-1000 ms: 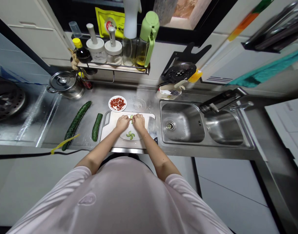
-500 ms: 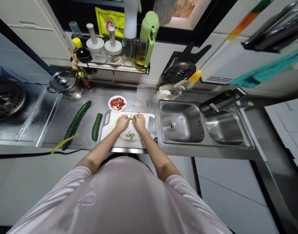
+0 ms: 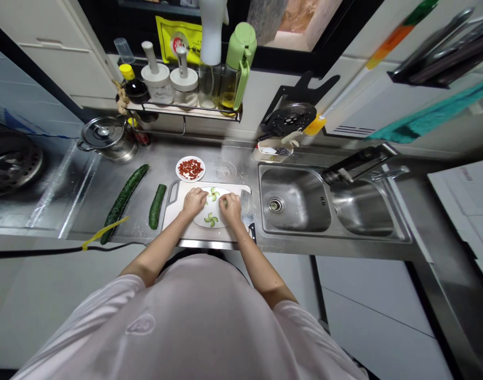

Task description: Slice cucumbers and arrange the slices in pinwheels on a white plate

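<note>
Cucumber slices (image 3: pixel 211 219): two pinwheels, one nearer, one farther, on the white plate (image 3: pixel 212 207) atop the cutting board (image 3: pixel 182 194).
Right hand (image 3: pixel 230 207): fingers closed on a small green piece (image 3: pixel 225 202).
Left hand (image 3: pixel 194 201): fingers curled above plate's left edge; grip contents cannot be told.
Knife (image 3: pixel 246 201): at board's right edge.
Red pieces (image 3: pixel 191 169): in a round dish (image 3: pixel 178 174) beyond board.

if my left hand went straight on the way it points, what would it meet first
Probably the upper pinwheel of green slices, just beyond the left hand; the hand's height is unclear.
</note>
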Demonstrator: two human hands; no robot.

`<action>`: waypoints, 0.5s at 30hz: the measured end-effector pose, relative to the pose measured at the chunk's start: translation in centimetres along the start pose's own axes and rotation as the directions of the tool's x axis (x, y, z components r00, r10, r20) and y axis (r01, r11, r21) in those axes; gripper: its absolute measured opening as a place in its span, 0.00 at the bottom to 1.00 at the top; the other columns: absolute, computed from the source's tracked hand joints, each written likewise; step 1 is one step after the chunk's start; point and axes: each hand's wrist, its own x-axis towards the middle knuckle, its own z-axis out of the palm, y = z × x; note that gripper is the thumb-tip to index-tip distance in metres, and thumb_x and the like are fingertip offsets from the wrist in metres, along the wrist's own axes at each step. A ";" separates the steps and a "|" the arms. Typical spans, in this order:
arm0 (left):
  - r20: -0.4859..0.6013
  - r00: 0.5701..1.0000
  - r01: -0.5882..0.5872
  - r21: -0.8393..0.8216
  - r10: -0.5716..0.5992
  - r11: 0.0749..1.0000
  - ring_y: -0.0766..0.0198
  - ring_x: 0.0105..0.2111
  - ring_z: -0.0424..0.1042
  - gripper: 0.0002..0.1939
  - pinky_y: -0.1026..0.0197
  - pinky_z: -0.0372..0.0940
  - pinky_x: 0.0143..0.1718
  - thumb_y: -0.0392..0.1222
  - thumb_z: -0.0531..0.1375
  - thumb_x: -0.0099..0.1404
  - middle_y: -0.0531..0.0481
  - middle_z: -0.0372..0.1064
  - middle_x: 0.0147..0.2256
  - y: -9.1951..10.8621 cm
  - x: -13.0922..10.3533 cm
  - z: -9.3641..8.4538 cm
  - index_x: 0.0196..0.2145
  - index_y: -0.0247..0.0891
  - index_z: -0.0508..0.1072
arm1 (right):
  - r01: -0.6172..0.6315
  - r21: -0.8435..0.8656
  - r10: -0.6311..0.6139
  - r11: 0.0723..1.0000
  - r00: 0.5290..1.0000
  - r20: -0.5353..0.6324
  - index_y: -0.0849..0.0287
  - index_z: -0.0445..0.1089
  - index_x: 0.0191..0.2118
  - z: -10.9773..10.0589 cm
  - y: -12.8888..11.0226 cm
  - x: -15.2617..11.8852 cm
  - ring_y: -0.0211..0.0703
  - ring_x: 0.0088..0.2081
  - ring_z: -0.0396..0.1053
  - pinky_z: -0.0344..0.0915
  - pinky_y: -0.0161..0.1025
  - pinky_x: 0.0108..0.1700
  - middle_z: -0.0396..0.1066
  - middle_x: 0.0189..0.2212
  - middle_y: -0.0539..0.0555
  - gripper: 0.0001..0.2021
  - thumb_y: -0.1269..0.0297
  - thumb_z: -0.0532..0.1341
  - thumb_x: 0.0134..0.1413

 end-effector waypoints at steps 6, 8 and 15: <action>-0.029 0.998 0.062 -0.040 -0.063 0.997 0.57 0.46 0.65 0.17 0.57 0.61 0.48 0.40 0.50 0.68 0.45 0.70 0.42 -0.7 -0.5 -0.5 0.46 0.42 0.76 | 0.013 0.090 -0.012 0.996 1.000 -0.011 0.57 0.70 0.36 -0.8 -0.5 -2.7 0.47 0.42 0.60 0.57 0.39 0.47 0.68 0.36 0.55 0.09 0.64 0.54 0.61; -0.047 0.995 0.090 -0.058 -0.093 0.994 0.57 0.47 0.65 0.17 0.58 0.61 0.49 0.41 0.50 0.67 0.45 0.71 0.43 -1.3 -0.4 -0.6 0.46 0.42 0.76 | 0.017 0.115 -0.014 0.993 1.000 -0.024 0.57 0.70 0.35 -1.0 -0.5 -3.5 0.47 0.42 0.60 0.58 0.40 0.46 0.68 0.36 0.55 0.08 0.64 0.54 0.61; -0.133 0.916 0.370 -0.078 -0.377 0.926 0.55 0.47 0.66 0.17 0.56 0.61 0.48 0.41 0.51 0.66 0.43 0.71 0.45 -4.1 2.0 -1.7 0.48 0.41 0.74 | 0.015 0.148 -0.008 0.989 0.999 -0.045 0.57 0.70 0.34 -2.1 -0.3 -5.7 0.47 0.42 0.62 0.59 0.41 0.47 0.69 0.35 0.55 0.08 0.65 0.54 0.60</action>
